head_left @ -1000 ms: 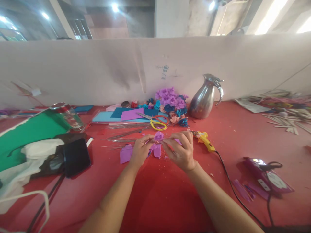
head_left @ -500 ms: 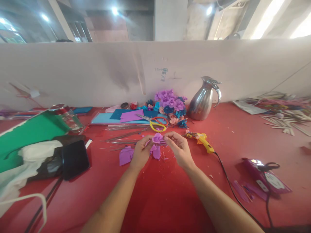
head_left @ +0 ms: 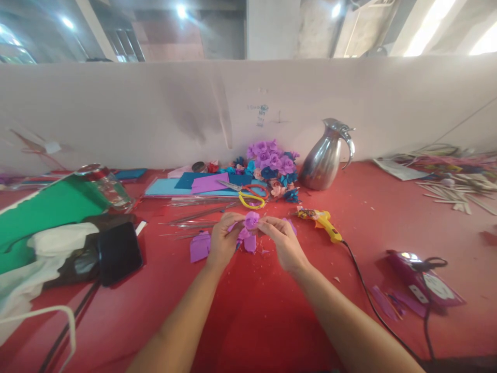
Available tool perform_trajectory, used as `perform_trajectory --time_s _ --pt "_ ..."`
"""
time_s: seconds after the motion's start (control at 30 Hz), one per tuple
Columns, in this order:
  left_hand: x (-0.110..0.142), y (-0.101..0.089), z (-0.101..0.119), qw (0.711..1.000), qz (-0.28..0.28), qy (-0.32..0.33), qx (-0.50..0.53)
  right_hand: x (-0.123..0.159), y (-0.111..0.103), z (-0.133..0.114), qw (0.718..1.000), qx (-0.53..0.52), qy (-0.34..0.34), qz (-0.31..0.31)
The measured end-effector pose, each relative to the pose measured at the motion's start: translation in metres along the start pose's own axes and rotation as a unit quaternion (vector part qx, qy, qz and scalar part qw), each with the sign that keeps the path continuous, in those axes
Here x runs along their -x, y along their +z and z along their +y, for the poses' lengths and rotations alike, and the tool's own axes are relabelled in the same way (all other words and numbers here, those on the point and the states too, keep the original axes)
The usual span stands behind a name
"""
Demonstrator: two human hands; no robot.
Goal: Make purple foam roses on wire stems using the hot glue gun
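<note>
Between both hands, just above the red table, is a small purple paper flower (head_left: 252, 220). My left hand (head_left: 225, 239) pinches its left side with thumb and forefinger. On the opposite side, the fingertips of my right hand (head_left: 282, 239) are closed on its edge. Loose purple petals (head_left: 249, 243) lie under the flower, partly covered by the fingers. Purple paper pieces (head_left: 200, 246) rest beside my left hand. Scissors (head_left: 251, 197) with red and yellow handles lie beyond the hands, and a yellow glue gun (head_left: 326, 226) is to the right.
Finished paper flowers (head_left: 272, 160) are heaped against the white partition (head_left: 155, 114), beside a steel jug (head_left: 322, 160). Thin wires (head_left: 194, 224) lie left of centre. A black phone (head_left: 120, 254) and glass jar (head_left: 106, 186) stand left; a purple power strip (head_left: 423, 282) with cables sits right.
The flower has tilted slightly and shows more of its face. My right fingers have shifted a little left along its edge, and a purple piece now shows behind my right hand.
</note>
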State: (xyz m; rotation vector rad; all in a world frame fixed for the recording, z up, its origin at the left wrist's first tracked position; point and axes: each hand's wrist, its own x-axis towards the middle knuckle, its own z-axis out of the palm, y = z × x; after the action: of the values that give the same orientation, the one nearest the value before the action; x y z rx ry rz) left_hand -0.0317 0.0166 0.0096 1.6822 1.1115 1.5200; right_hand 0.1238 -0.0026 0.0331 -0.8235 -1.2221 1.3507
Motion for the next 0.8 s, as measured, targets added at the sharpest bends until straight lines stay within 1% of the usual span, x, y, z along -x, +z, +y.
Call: perform_trajectory --time_s 0.1,0.23,0.43,0.57,0.67,0.73,0.8 --pt "0.000 0.000 0.001 1.000 -0.007 0.025 -0.009 0.002 0.004 -0.003 0.999 -0.028 0.014 0.018" --pt "0.000 0.000 -0.004 1.000 -0.002 0.026 -0.001 0.004 0.008 -0.004 0.998 -0.036 0.023 0.035" --pt "0.001 0.001 -0.007 1.000 0.002 -0.017 0.012 0.005 0.010 -0.004 0.999 0.003 0.038 0.031" --pt "0.002 0.001 -0.010 0.998 -0.001 -0.059 0.019 0.003 0.007 -0.008 0.999 0.018 0.020 0.040" --pt "0.002 0.001 -0.013 0.996 0.012 -0.082 0.037 -0.002 -0.001 -0.008 0.996 0.039 0.002 0.078" --pt "0.002 0.001 -0.013 0.996 0.014 -0.084 0.039 -0.007 -0.010 -0.008 0.990 0.050 -0.012 0.130" --pt "0.001 0.001 -0.011 0.994 0.029 -0.102 0.033 -0.012 -0.023 -0.009 0.979 0.050 -0.042 0.195"
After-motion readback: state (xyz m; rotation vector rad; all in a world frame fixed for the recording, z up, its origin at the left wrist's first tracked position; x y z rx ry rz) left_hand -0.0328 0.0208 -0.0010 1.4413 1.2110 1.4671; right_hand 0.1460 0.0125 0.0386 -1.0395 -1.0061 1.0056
